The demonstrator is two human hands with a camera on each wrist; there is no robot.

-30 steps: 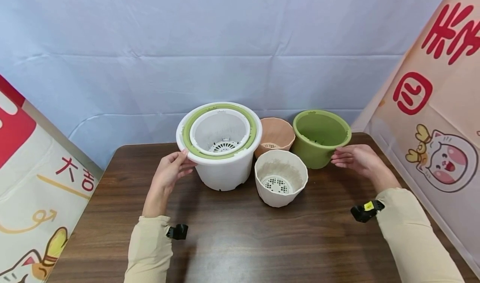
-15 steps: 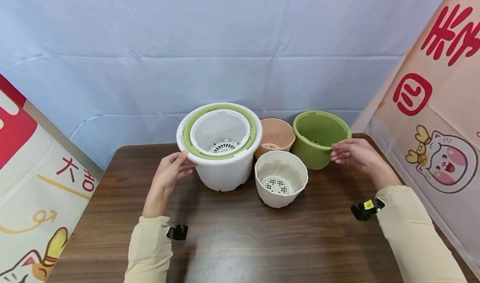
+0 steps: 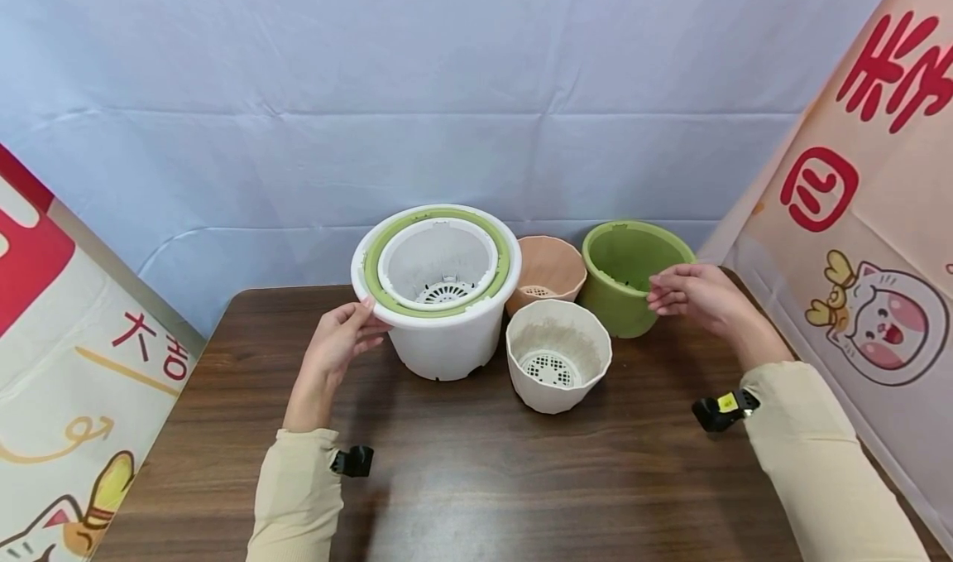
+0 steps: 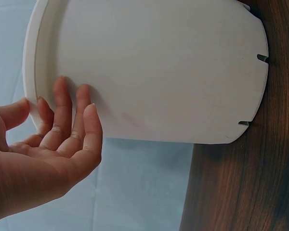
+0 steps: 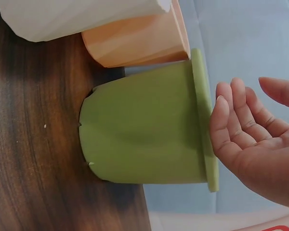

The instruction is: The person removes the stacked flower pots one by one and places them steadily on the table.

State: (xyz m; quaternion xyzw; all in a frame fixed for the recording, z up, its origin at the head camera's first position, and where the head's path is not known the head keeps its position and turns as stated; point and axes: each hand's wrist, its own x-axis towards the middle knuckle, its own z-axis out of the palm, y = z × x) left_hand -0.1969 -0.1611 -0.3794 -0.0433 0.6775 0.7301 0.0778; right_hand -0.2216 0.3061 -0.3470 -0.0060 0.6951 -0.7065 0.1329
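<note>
A large white flowerpot (image 3: 447, 347) stands upright on the table's left half. Nested in it are a green pot, whose green rim (image 3: 370, 266) shows, and a smaller white pot (image 3: 447, 252) with a slotted bottom. My left hand (image 3: 342, 338) holds the large pot's rim at its near left; in the left wrist view the thumb is at the rim's edge and the fingers (image 4: 62, 106) lie under it. My right hand (image 3: 696, 297) is loosely bent beside the rim of a separate green flowerpot (image 5: 144, 130), thumb apart from the fingers, holding nothing.
Between the stack and the green pot stand a terracotta-coloured pot (image 3: 551, 268) and, nearer me, a cream faceted pot (image 3: 558, 351) with a perforated bottom. The brown wooden table (image 3: 476, 479) ends at a pale blue cloth (image 3: 476, 90) behind; printed banners hang either side.
My right hand has shifted slightly left and up, from the green pot's right side to over its rim. My left hand and the pots have stayed put.
</note>
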